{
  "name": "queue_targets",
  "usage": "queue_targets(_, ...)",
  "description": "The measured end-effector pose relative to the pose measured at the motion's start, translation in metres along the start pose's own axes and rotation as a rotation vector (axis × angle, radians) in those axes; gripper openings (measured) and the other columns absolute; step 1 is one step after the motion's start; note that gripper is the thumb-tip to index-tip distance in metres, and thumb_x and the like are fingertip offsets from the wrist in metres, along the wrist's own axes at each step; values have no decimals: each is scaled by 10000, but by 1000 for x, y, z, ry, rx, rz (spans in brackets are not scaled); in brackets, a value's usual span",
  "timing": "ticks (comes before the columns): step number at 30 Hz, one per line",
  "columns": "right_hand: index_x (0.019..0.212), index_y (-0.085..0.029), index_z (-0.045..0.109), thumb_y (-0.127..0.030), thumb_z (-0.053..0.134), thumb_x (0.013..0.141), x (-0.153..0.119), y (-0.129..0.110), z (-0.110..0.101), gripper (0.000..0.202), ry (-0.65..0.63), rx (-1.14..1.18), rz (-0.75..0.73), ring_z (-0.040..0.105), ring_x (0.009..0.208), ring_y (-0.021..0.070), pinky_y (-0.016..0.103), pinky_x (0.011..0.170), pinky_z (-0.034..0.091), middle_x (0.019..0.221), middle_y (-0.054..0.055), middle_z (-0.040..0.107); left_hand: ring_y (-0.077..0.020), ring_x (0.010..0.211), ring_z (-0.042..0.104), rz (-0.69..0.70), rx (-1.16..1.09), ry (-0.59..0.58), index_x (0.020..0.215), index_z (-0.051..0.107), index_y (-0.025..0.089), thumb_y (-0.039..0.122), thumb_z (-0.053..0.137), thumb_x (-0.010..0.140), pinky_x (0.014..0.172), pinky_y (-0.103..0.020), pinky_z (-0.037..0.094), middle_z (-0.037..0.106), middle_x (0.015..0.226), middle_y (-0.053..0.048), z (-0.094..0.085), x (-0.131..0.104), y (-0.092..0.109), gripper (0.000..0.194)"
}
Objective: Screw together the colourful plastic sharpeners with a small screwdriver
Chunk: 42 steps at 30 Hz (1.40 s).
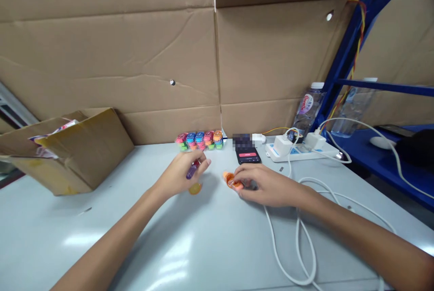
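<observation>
My left hand [185, 171] is closed around a small dark purple piece [192, 170] with a rounded end; its exact kind does not show. Just beneath that hand is a round, yellow, see-through piece [195, 189]; I cannot tell whether the hand touches it. The fingers of my right hand [261, 184] are pinched on a small orange round piece [231, 180], low over the table. Part of it is hidden by the fingertips. Behind the hands, small colourful pieces [200, 139] in pink, blue, orange and green stand stacked in a row against the cardboard.
A black phone [248, 154] lies beyond my right hand. A white power strip [305, 152] with plugs stands at the right, and white cables [313, 255] loop under my right arm. An open cardboard box [91, 151] sits left. A bottle [308, 105] leans near a blue frame [352, 51].
</observation>
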State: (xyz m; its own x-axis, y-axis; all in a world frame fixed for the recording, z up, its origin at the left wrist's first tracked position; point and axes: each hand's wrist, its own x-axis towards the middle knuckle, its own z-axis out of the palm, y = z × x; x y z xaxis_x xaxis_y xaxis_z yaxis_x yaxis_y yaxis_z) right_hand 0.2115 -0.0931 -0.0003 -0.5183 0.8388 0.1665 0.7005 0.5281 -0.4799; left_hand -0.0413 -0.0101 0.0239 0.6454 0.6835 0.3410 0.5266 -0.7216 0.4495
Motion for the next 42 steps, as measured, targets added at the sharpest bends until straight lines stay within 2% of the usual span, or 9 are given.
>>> queue_targets(3,1079,-192,738,-285,524,988,11,-3,2,251,2,-103,40,662,972,194,300,855,494,1093,86,711,-99,568,375,2,-73,71,691,447,189,405,458,989,560,-232,299,447,610,39,15,1,-11,368)
queue_targets(8,1013,-130,745,-314,524,1005,55,3,-3,287,9,-355,117,641,1117,310,471,1017,446,1091,150,719,-102,568,326,-2,-115,21,643,393,192,406,438,995,580,-242,290,374,588,48,41,0,-18,414)
queue_targets(10,1020,-125,732,-303,539,1008,74,11,-8,263,7,-435,171,641,1131,300,497,1031,464,1107,146,712,-105,578,333,20,-107,16,649,387,193,401,431,1000,592,-245,289,379,601,45,42,-1,-16,410)
queue_targets(14,1289,-184,616,-374,625,983,93,26,-17,360,-10,-524,257,653,1105,228,449,931,572,1309,106,631,-110,590,351,86,-79,15,667,362,197,369,418,1011,608,-253,280,389,631,39,36,-2,-11,389)
queue_targets(27,1304,-182,608,-372,625,983,100,57,-29,374,-3,-535,230,652,1112,235,457,932,572,1316,108,627,-118,616,420,126,-7,29,740,482,191,279,446,984,622,-255,334,502,690,19,27,-5,-13,262)
queue_targets(33,1297,-182,613,-373,626,982,94,56,-28,369,24,-516,198,648,1123,238,464,944,566,1319,108,627,-126,612,470,83,49,-26,775,544,192,133,513,855,622,-249,376,581,699,14,22,-6,-14,104)
queue_targets(37,1305,-178,604,-380,624,984,95,48,-20,380,-6,-471,194,653,1105,233,457,924,575,1313,109,626,-145,621,516,29,119,-102,755,583,193,58,541,724,604,-254,379,623,724,-3,19,-5,-15,146)
queue_targets(39,1240,-171,639,-370,624,983,91,41,-18,325,-20,-426,168,662,1071,222,443,918,572,1250,98,660,-167,662,560,-12,163,-132,775,622,193,36,533,688,608,-262,385,652,771,-24,17,-4,-18,200)
queue_targets(42,959,-191,724,-227,630,942,80,31,-17,102,-66,-321,67,687,937,178,336,891,539,1010,43,749,-221,810,631,-69,217,-157,875,688,192,34,504,719,653,-285,414,698,904,-71,14,-1,-26,288)
